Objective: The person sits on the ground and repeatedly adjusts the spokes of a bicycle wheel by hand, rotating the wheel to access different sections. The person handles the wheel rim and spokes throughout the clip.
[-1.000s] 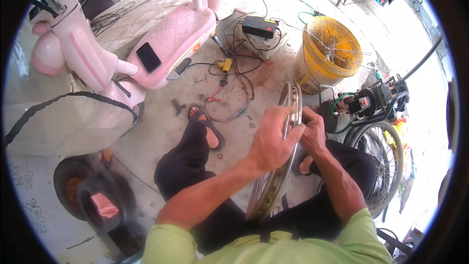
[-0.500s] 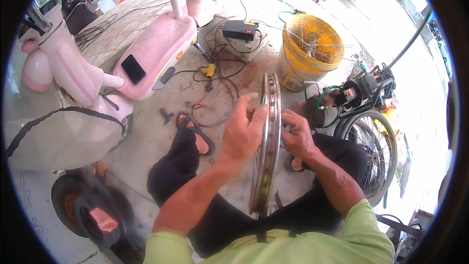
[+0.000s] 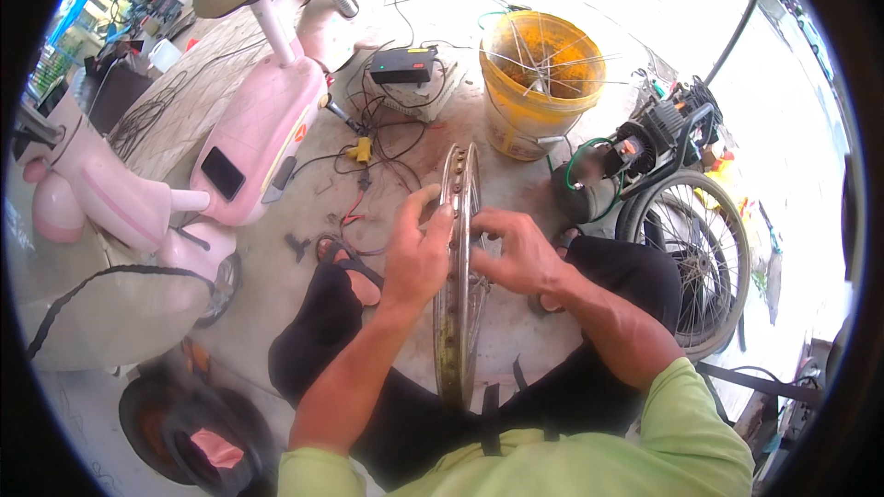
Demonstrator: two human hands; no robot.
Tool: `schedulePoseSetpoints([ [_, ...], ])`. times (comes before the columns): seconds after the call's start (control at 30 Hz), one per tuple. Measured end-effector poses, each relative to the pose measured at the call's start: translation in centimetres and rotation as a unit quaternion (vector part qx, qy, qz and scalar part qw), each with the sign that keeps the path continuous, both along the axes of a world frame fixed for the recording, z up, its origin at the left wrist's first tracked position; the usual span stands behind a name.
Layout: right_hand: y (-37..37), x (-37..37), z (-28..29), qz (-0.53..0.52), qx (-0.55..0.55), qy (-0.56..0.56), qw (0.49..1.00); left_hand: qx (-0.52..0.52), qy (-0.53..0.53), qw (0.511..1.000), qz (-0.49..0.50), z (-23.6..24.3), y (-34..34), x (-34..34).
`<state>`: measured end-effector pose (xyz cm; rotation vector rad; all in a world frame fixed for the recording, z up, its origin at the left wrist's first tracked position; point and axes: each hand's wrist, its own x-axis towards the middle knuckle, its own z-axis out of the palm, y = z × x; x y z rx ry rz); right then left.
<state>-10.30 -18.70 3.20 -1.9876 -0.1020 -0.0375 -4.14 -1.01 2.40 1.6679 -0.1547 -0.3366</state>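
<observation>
A metal wheel rim [image 3: 452, 313] stands upright between my knees, its row of spoke holes facing me. My left hand [image 3: 414, 253] is closed on its left edge, thumb against the outer face and fingers passing to the far side. At the right edge, my right hand [image 3: 520, 253] has its fingers curled in against the inner side of the rim. Whatever those right fingertips pinch, if anything, is hidden or too small to make out. Some thin spokes show low within the rim.
Ahead stands a yellow bucket [image 3: 543, 120] with long spokes sticking out. A pink electric scooter [image 3: 253, 143] is at the left, near a black charger box [image 3: 402, 65] and tangled cables. To the right are an air compressor [image 3: 645, 133] and a spoked wheel [image 3: 695, 262]; tyres [image 3: 152, 428] lie lower left.
The view has shifted, so the surroundings sit differently in the picture. My right hand has moved closer against the rim's right side; my left hand stays at the left edge.
</observation>
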Motion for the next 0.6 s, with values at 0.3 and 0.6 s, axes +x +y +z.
schedulePoseSetpoints([
  [0.3,0.5,0.7,-3.1,-0.058,0.159,0.076,0.983,0.005,-0.044,0.999,-0.026,-0.9,0.0,-0.5],
  [0.6,2.2,1.0,-4.5,-0.062,0.187,0.018,0.98,0.0,-0.058,0.998,-0.026,-0.6,0.5,-0.2],
])
